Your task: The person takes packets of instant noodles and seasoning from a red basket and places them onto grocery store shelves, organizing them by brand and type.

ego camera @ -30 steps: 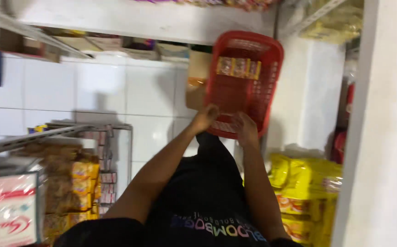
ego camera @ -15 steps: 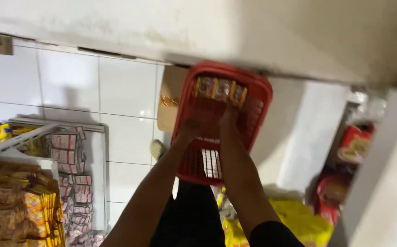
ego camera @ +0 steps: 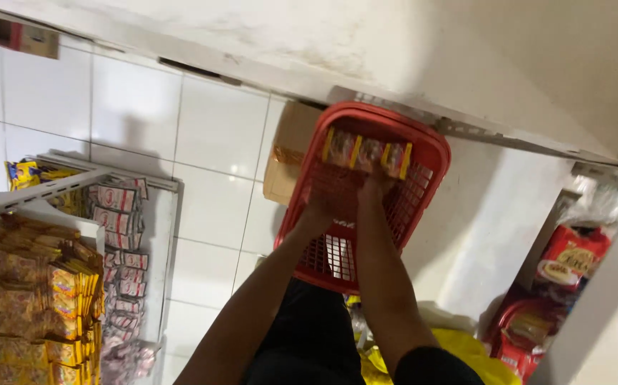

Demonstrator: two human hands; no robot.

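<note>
1. We see a red plastic basket point(ego camera: 366, 192) on the white tiled floor point(ego camera: 216, 142), its far rim close under a white shelf edge point(ego camera: 394, 78) and its left side just beside a brown cardboard box point(ego camera: 291, 153).
2. A row of snack packets point(ego camera: 366, 151) with yellow ends stands along the basket's far wall; a few more pale packets point(ego camera: 337, 255) lie near its front corner.
3. In our judgement the basket could tip or skid if we press down on one side, because both arms reach in from the near rim and the floor tiles look smooth.
4. The packets in the far row stand on edge, so a nudge from the fingers could knock them flat or out of line.
5. The box sits so near that a shifted basket would bump it.
6. Our left hand point(ego camera: 316, 214) is inside the basket, low against the mesh bottom; it is blurred, and we cannot tell whether it is clenched or loose, or whether it holds anything.
7. Our right hand point(ego camera: 374, 187) reaches further in, its fingertips touching the lower edge of the far row of packets; whether it grips one we cannot tell.
8. Wire racks point(ego camera: 74, 185) of sachets stand well apart on the left.
</note>
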